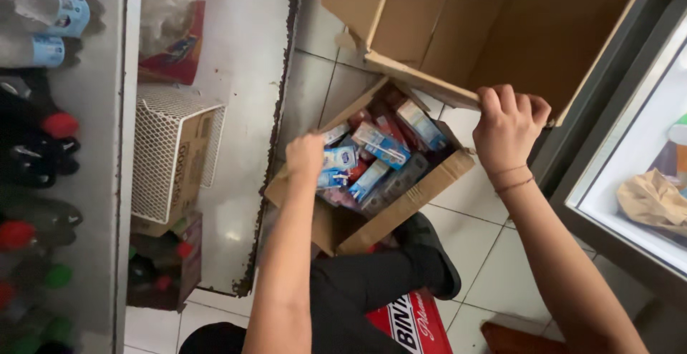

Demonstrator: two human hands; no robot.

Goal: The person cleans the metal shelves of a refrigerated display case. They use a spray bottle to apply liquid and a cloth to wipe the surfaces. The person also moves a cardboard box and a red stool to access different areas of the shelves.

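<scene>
Head view shows the left hand [306, 155] closed on a blue-and-white carton [336, 161] in the still nearly full cardboard box [411, 200] on the floor at 6 o'clock, while the right hand [507, 126] clamps the empty box's flap [429, 85] at 1 o'clock.

The scene is seen from one head-worn camera, aimed steeply down at close range over a cardboard box [372, 204] on the tiled floor [494, 254]; no second view is given.
</scene>
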